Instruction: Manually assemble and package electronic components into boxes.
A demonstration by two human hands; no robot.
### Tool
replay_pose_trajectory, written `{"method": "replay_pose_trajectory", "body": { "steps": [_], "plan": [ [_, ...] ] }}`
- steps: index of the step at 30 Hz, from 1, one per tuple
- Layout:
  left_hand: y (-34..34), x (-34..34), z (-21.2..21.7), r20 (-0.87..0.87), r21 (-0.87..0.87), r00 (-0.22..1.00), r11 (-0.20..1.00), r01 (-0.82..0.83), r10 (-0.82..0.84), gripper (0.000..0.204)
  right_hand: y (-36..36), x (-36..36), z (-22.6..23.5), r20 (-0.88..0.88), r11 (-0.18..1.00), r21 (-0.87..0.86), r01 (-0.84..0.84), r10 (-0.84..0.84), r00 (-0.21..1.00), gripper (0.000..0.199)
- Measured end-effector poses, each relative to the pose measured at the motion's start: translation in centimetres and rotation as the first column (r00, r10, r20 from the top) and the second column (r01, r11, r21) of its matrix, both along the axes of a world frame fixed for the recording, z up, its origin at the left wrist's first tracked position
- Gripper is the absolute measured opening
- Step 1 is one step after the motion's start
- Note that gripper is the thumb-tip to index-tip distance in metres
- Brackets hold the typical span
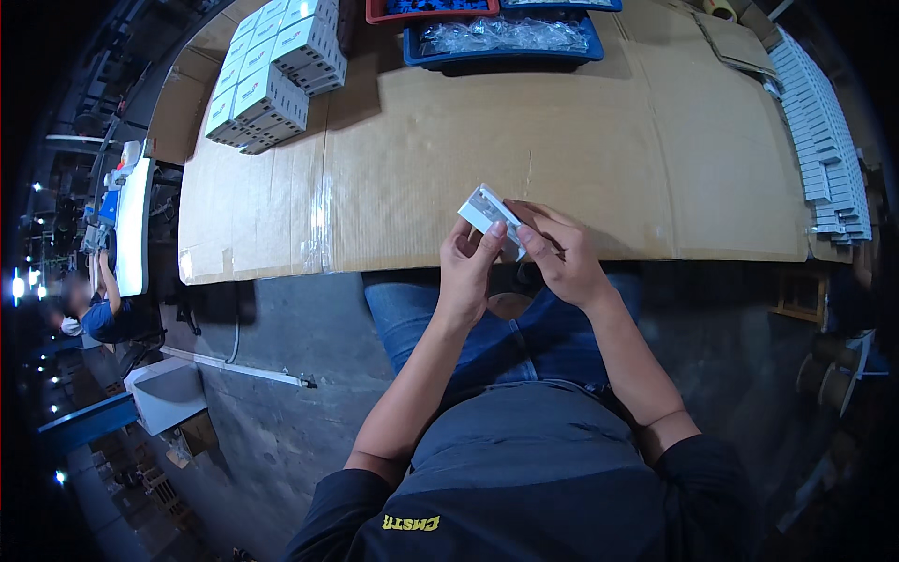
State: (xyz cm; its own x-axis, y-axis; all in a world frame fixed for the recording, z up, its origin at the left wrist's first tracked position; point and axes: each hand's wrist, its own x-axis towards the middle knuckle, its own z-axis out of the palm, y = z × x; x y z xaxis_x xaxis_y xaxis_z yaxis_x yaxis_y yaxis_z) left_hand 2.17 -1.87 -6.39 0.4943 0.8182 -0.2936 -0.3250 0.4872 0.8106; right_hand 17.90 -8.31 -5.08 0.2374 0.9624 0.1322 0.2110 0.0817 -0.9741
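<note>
A small white box [478,214] is held between my two hands at the near edge of the table. Its upper end looks open, and something greyish or clear shows there, too small to make out. My left hand [465,272] grips its left side, with the thumb pressed on the front. On the other side my right hand [567,253] holds it by thumb and fingers. Part of the box is hidden behind my fingers.
Cardboard covers the table [487,140]. Stacked white boxes [272,80] stand at the far left. A blue tray [506,63] with clear plastic bags and a red tray [431,17] sit at the back. Rows of white boxes [824,140] line the right edge. A person [110,314] works at far left.
</note>
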Motion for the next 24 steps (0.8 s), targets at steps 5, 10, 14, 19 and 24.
{"method": "replay_pose_trajectory", "body": {
  "steps": [5,10,14,19,24],
  "plan": [
    [-0.3,-0.2,-0.9,0.136,-0.050,0.991,0.999,-0.011,0.018,0.044,-0.3,2.3,-1.3,-0.131,0.977,-0.200,0.074,-0.101,0.986,0.048],
    [0.5,0.2,-0.6,0.196,-0.177,0.980,0.984,0.014,0.021,0.062,0.7,2.7,-1.3,-0.098,0.981,-0.100,0.163,-0.173,0.980,0.047],
    [2.4,-1.0,-0.7,0.143,-0.079,0.973,0.978,0.192,-0.180,0.078,1.8,4.2,-1.0,-0.181,0.918,-0.199,0.344,-0.380,0.907,0.042],
    [5.0,-0.1,-2.0,-0.298,0.495,0.952,0.841,0.219,-0.073,0.102,3.0,7.4,-3.6,-0.403,0.898,-0.230,0.375,-0.439,0.803,0.030],
    [6.8,-1.1,-3.0,-0.705,0.707,0.567,0.484,0.516,0.425,0.111,2.2,6.9,-2.8,-0.327,0.879,-0.301,0.369,-0.459,0.826,0.026]
  ]
}}
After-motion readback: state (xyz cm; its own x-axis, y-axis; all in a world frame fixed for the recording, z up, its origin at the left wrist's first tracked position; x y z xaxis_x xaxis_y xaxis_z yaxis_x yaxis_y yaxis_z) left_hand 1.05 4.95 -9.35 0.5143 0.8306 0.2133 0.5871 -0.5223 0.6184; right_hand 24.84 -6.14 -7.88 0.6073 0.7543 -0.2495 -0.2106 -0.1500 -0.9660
